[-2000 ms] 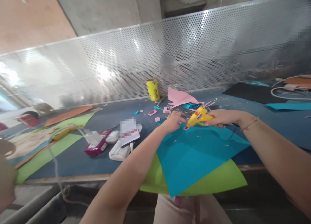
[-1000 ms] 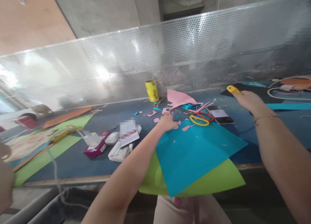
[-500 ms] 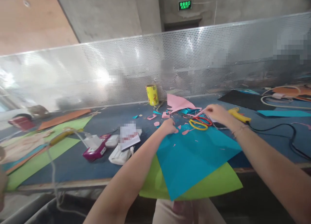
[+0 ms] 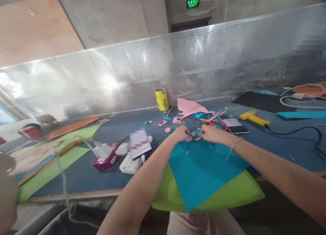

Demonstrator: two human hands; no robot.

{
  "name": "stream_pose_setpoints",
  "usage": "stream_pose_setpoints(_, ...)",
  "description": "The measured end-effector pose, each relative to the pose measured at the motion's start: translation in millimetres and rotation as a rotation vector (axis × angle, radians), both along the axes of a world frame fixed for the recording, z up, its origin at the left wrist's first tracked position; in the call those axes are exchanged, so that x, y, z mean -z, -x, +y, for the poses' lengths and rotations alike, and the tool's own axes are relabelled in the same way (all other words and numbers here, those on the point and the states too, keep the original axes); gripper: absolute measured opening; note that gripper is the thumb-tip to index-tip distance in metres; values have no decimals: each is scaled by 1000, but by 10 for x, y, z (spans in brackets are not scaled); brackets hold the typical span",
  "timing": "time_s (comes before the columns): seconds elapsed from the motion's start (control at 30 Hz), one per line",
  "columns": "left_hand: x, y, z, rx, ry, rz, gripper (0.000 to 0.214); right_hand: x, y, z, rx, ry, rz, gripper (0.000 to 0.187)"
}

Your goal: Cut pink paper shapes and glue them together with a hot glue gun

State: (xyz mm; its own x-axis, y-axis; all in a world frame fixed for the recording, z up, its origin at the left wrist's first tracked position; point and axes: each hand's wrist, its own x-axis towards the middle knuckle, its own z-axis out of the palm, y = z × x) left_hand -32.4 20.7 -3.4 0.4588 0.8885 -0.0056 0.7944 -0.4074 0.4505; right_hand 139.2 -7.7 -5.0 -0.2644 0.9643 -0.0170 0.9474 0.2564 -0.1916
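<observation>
Left hand and right hand pinch pink pieces between them; blue sheet lies beneath both, glue gun right of the right hand.

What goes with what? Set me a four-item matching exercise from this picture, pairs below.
1. yellow glue gun
2. yellow cylinder
3. front green sheet
4. right hand

A. under the blue sheet
B. has a bracelet at its wrist
C. just right of a phone
D. standing by the perforated panel

Pairs: 1-C; 2-D; 3-A; 4-B
</observation>
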Motion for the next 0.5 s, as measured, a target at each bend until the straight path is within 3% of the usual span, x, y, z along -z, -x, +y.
stream_pose_setpoints(0.2, 13, 23, 52, -8, -20, -72, 14, -91, 105, -141, -46, -15, -144, 33)
stream_pose_setpoints(0.5, -29, 38, 103, -201, -96, -175, 13, -12, 113, -204, -96, -96, -249, 30)
